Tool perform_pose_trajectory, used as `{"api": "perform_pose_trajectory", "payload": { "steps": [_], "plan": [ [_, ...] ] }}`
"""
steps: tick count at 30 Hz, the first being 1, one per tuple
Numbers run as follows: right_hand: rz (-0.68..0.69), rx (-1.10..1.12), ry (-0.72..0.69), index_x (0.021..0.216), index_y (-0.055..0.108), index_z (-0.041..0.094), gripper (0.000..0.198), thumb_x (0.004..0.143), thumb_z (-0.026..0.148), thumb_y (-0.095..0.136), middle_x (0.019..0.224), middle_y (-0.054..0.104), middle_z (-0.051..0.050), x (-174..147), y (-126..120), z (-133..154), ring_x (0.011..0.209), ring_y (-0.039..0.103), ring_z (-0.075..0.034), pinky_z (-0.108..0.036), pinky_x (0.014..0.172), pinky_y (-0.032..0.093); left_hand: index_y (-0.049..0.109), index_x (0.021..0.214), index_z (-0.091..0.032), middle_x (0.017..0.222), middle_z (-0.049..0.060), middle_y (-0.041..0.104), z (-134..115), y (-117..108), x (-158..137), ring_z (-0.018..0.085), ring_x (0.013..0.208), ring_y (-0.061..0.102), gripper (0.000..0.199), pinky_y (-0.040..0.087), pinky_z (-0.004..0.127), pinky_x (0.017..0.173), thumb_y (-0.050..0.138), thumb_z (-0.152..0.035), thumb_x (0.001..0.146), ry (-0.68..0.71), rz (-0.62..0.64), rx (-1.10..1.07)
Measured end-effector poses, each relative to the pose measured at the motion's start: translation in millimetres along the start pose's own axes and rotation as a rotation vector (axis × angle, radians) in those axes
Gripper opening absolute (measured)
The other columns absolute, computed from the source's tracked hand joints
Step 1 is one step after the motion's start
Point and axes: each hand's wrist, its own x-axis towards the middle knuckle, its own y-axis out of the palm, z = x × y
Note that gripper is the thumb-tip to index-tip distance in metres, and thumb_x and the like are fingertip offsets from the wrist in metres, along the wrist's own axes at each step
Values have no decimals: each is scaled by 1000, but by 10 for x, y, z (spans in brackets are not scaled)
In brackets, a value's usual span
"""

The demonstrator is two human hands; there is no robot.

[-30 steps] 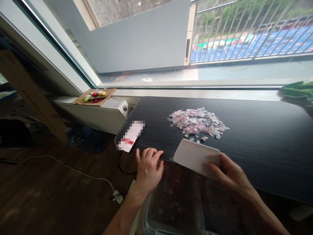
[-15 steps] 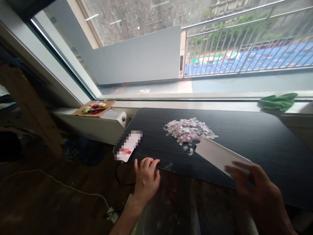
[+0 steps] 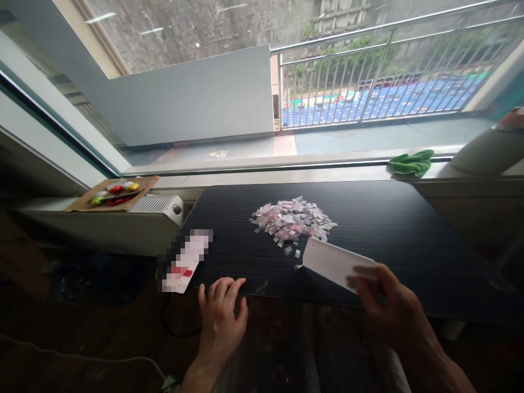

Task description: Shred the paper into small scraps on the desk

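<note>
On the dark table point(image 3: 368, 218) lies a pile of small white and pinkish paper-like pieces point(image 3: 292, 219), with a few loose bits point(image 3: 289, 250) at its near side. My right hand point(image 3: 388, 303) grips one end of a flat white rectangular card point(image 3: 333, 266) with a small hole near its far corner. The card is tilted, and its far end is beside the loose bits, just in front of the pile. My left hand point(image 3: 223, 308) is at the table's front edge, fingers spread and holding nothing. Left of it lies a pale strip with red marks point(image 3: 192, 262), partly pixelated.
A green cloth point(image 3: 411, 163) is on the windowsill at the right, near a sleeved arm point(image 3: 487, 150) at the glass. A white radiator point(image 3: 159, 210) stands left of the table, near a cardboard sheet point(image 3: 85, 199) with small coloured items. A cable point(image 3: 102, 359) runs along the floor.
The view has swung to the right, bringing the sleeved arm into sight. The card has come slightly nearer the table's front, with a loose bit now at its tip. My left hand stays at the edge.
</note>
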Motion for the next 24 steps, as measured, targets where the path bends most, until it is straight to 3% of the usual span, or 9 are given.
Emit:
{"api": "perform_pose_trajectory", "payload": {
  "steps": [7,15,19,24],
  "plan": [
    [-34,23,26,97,58,25,16,86,34,52,81,75,-4,111,16,-26,66,71,-21,-28,56,51,65,110,-23,104,8,65,-96,-69,73,26,104,57,29,26,62,107,49,-21,85,-24,36,-27],
    [131,135,39,98,58,25,15,87,33,51,84,74,-4,235,111,3,70,70,-20,-28,61,52,65,108,-23,102,7,65,-129,-90,155,26,104,57,27,26,65,107,51,-21,85,12,84,-64],
    [76,107,77,96,59,24,17,85,37,54,81,74,-3,227,60,-11,68,69,-20,-27,60,52,64,110,-21,101,8,63,-323,-149,326,26,107,55,28,25,67,106,50,-18,86,69,113,-119],
    [122,85,49,95,59,24,17,85,36,55,74,72,-2,224,88,66,65,68,-19,-27,57,50,65,109,-22,99,6,60,-692,-185,600,25,109,52,29,20,67,110,50,-15,85,147,191,-198]
  ]
}}
